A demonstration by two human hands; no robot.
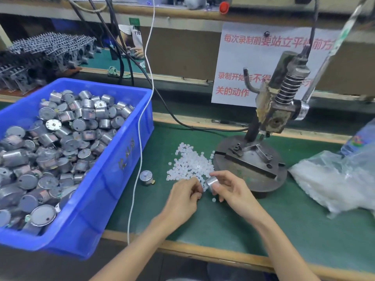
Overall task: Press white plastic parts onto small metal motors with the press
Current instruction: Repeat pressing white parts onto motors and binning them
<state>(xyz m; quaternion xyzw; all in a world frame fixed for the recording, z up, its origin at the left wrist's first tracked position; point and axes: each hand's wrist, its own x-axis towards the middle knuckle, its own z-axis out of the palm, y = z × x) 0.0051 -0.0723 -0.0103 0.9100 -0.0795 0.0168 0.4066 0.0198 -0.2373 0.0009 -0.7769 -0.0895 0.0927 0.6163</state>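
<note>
Fingers [221,175] of right hand [233,191] pinch a motor [212,181].

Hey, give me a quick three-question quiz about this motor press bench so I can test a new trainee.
1. True or false: no motor sits on the press base right now.
2. Where does the single loose motor lie?
A) on a plastic bag
B) on the mat, between the blue bin and the pile of white parts
C) on a shelf
3. Fill in: the right hand grips a small metal ____.

Key: 1 true; 2 B; 3 motor.
</note>
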